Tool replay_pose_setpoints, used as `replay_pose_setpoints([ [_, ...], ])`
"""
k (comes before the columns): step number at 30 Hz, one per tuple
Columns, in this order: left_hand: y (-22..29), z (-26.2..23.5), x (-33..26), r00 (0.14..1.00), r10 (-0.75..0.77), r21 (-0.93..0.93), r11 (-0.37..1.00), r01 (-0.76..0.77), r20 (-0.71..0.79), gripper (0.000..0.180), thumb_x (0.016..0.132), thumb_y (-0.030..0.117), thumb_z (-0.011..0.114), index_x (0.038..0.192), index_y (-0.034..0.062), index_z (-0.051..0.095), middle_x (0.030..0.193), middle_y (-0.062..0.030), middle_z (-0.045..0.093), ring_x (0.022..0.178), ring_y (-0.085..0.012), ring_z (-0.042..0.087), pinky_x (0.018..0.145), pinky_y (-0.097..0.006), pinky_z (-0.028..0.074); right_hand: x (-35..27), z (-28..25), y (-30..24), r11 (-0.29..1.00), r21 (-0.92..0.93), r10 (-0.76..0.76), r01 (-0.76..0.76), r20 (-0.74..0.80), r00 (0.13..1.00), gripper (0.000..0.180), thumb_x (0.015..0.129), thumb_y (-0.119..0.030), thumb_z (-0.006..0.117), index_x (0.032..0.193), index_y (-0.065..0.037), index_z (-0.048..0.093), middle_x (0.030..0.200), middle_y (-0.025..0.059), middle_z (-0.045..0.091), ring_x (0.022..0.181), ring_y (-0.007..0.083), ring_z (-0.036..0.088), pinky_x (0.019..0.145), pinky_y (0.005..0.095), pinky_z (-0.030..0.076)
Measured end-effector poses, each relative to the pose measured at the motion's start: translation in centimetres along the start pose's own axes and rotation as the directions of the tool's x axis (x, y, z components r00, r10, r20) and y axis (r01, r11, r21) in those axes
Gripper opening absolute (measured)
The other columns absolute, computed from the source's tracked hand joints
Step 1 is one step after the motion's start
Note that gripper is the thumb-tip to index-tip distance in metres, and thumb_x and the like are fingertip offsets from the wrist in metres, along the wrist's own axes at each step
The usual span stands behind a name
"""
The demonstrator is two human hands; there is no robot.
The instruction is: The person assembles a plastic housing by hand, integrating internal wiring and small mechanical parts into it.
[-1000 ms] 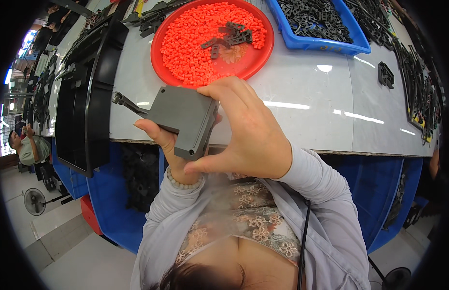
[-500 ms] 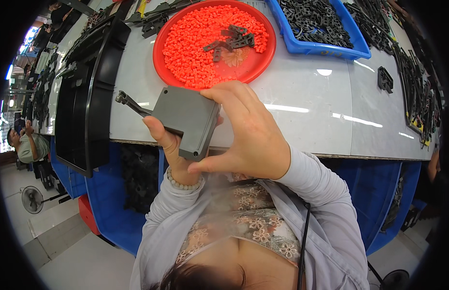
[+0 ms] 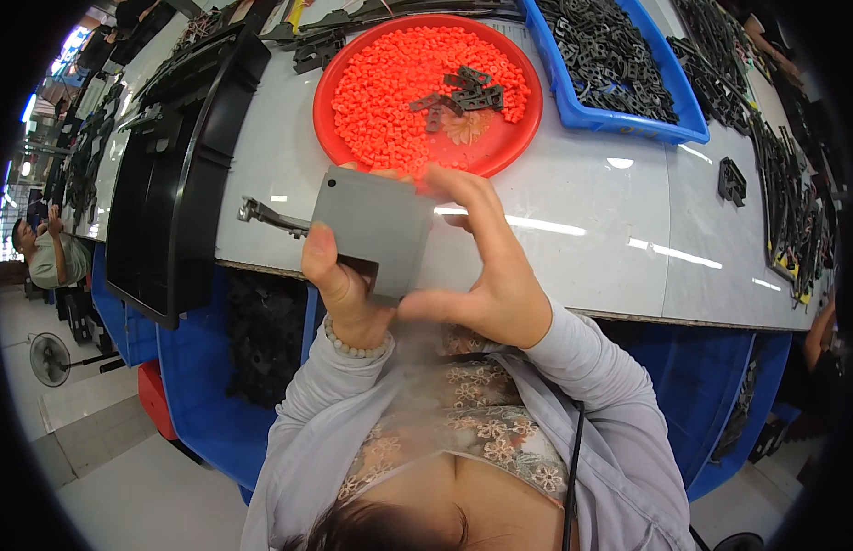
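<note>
A flat grey rectangular part (image 3: 371,228) is held up in front of me, over the table's near edge. My left hand (image 3: 339,294) grips its lower left edge, thumb on the face. My right hand (image 3: 486,275) holds its right side, fingers curled over the top right corner. Behind it on the white table (image 3: 573,202) stands a round red tray (image 3: 348,73) full of small orange pieces (image 3: 389,83), with a few black parts (image 3: 463,92) on top.
A blue bin (image 3: 628,124) of black parts sits at the back right. Large black moulded trays (image 3: 169,174) lie on the left. A thin metal tool (image 3: 270,218) lies by the table's edge. More black parts line the right. Another person (image 3: 50,257) sits far left.
Both hands have turned the grey part so its broad face points at me, and it sits a little higher and closer to the red tray.
</note>
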State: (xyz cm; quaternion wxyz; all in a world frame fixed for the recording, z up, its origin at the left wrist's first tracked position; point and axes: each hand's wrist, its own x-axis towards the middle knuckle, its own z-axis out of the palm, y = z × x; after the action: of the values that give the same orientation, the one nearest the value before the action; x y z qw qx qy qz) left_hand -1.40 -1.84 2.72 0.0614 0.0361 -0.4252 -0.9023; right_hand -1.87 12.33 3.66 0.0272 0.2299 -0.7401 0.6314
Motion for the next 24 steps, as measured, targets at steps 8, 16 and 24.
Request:
replay_pose_setpoints([
  [8, -0.9, -0.5, 0.0, 0.957, 0.18, 0.121, 0.97, -0.211, 0.226, 0.068, 0.076, 0.033, 0.062, 0.129, 0.0022, 0.032, 0.12, -0.0214, 0.05, 0.109, -0.0286, 0.053, 0.094, -0.04, 0.044, 0.0, 0.5, 2.3, 0.477, 0.678, 0.428, -0.559, 0.376, 0.821, 0.058, 0.085, -0.027, 0.067, 0.127, 0.002, 0.04, 0.115, 0.0126, 0.054, 0.107, 0.0175, 0.052, 0.094, 0.0329, 0.041],
  [16, -1.2, -1.0, 0.0, 0.991, -0.022, -0.013, 1.0, 0.024, 0.129, 0.069, 0.076, 0.038, 0.061, 0.13, 0.0031, 0.037, 0.122, -0.0197, 0.05, 0.113, -0.0311, 0.051, 0.093, -0.046, 0.045, -0.3, 1.7, 2.7, 0.86, 0.465, 0.271, -0.21, -0.069, 0.96, 0.058, 0.077, -0.024, 0.074, 0.119, 0.001, 0.043, 0.11, 0.0112, 0.055, 0.103, 0.0199, 0.054, 0.088, 0.0348, 0.044],
  [24, -1.1, -3.8, 0.5, 0.934, -0.192, -0.281, 0.918, 0.279, 0.301, 0.067, 0.081, 0.052, 0.061, 0.126, 0.0039, 0.046, 0.121, -0.0141, 0.055, 0.106, -0.0285, 0.057, 0.091, -0.043, 0.047, 1.7, 0.7, 0.0, 0.999, 0.031, 0.026, -0.027, 0.035, 0.999, 0.069, 0.067, -0.022, 0.081, 0.119, 0.003, 0.043, 0.107, 0.0148, 0.059, 0.096, 0.0211, 0.059, 0.079, 0.0324, 0.048],
])
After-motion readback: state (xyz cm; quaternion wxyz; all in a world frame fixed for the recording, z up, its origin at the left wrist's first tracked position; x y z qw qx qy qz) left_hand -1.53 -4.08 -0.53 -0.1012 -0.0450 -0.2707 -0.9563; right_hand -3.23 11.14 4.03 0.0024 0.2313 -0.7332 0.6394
